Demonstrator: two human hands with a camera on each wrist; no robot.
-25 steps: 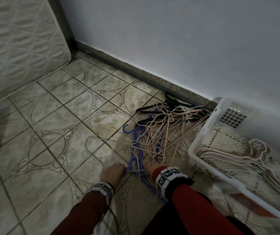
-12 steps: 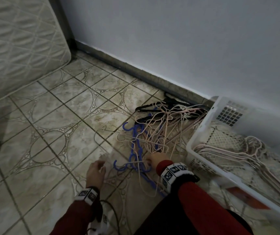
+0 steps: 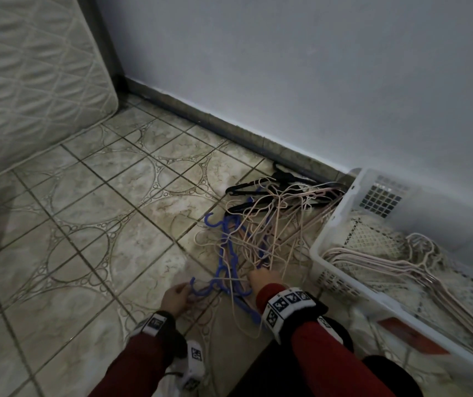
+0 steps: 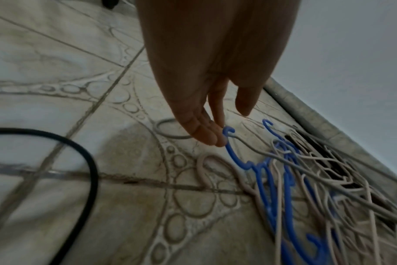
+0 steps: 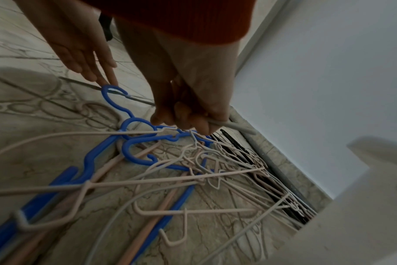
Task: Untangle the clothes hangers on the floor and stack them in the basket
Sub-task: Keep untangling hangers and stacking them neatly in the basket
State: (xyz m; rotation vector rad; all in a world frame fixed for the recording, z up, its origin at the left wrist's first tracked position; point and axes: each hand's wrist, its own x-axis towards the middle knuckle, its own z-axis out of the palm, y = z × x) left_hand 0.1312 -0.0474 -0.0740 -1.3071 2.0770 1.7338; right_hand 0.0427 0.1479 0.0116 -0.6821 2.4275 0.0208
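Tangled hangers point(image 3: 261, 224) — blue, pale pink (wire-thin), black — on tile.

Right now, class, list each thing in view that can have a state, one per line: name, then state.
left hand: fingers straight, touching the blue hanger hook
right hand: gripping a pale wire hanger
hanger pile: tangled on the floor
basket: holds stacked pale hangers
black hangers: in the pile by the wall
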